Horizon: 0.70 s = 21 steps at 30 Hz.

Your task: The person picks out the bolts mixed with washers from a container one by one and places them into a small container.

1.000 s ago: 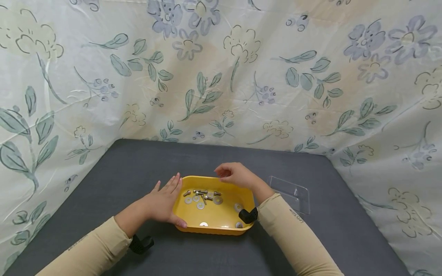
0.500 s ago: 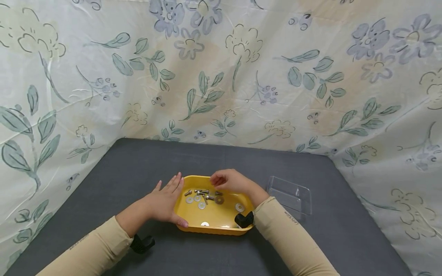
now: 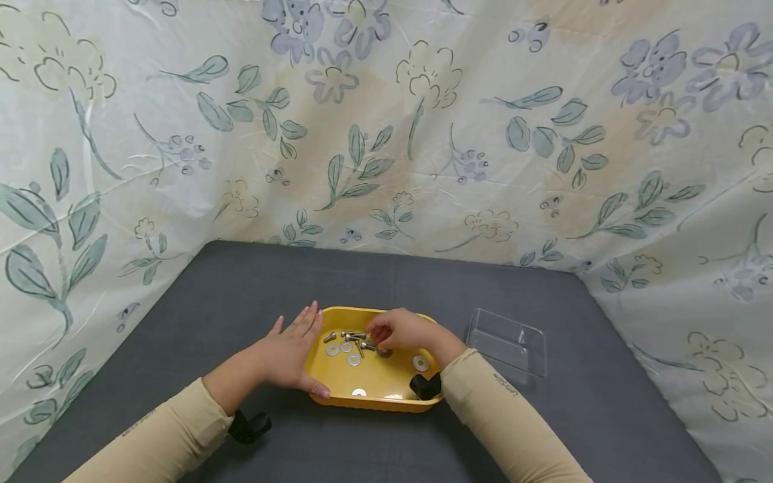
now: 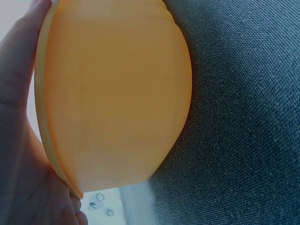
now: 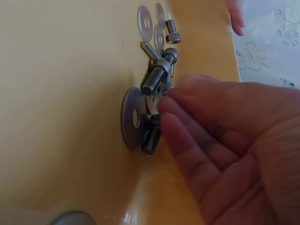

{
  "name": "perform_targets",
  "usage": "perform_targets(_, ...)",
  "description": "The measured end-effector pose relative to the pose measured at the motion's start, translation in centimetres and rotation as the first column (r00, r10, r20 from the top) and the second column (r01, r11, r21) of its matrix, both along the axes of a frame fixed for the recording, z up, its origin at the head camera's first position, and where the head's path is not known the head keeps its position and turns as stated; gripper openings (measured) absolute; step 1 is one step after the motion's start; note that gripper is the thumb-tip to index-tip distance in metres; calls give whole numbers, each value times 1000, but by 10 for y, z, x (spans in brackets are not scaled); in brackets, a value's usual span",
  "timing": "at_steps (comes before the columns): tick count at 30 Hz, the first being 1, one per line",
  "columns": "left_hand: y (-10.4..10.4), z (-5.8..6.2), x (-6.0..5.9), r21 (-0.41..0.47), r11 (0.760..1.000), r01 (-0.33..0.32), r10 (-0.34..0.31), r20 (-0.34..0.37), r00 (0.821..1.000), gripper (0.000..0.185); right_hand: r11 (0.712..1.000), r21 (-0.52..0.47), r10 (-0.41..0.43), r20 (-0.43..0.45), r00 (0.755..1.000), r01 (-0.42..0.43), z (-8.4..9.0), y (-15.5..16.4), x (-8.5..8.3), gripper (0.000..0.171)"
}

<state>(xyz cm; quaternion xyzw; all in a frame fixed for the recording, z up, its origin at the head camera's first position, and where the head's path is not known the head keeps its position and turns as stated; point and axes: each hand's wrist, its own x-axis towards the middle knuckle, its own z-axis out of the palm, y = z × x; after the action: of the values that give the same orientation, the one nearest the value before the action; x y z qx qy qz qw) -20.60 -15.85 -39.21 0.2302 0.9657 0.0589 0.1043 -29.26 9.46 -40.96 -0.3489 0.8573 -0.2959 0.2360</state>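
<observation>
A yellow tray sits on the grey table and holds several steel bolts and washers. My left hand rests flat against the tray's left side, fingers straight and thumb at the front corner. In the left wrist view the palm lies against the tray wall. My right hand reaches down into the tray. Its curled fingertips touch the pile of bolts beside a large washer. Whether they pinch a piece is hidden.
A clear plastic tray lies on the table just right of the yellow one. Flowered cloth walls enclose the grey table at the back and both sides. Black camera mounts sit on both wrists.
My right hand came down from the tray's far rim into the tray, onto the pile of bolts. The left hand and the tray stayed put.
</observation>
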Motion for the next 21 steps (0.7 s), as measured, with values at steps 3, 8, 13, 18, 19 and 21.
perform_targets(3, 1, 0, 0, 0, 1000, -5, 5, 9, 1000, 132, 1000, 3, 4, 3, 1000, -4, -5, -1, 1, 30)
perform_targets(8, 1, -1, -1, 0, 1000, -7, 7, 17, 1000, 132, 1000, 18, 3, -12, 1000, -2, -9, -1, 1, 30)
perform_targets(13, 2, 0, -1, 3, 1000, -6, 6, 16, 1000, 131, 1000, 17, 20, -12, 1000, -20, -12, -1, 1, 31)
perform_targets(18, 1, 0, -1, 5, 1000, -17, 17, 26, 1000, 132, 998, 26, 60, -42, 997, -59, -12, -3, 1, 29)
perform_targets(19, 1, -1, -1, 5, 1000, -16, 16, 27, 1000, 132, 998, 26, 64, -46, 997, -63, -12, -3, 1, 29)
perform_targets(21, 2, -1, -2, 5, 1000, -14, 13, 30, 999, 132, 997, 29, 70, -53, 996, -69, -12, -2, 1, 29)
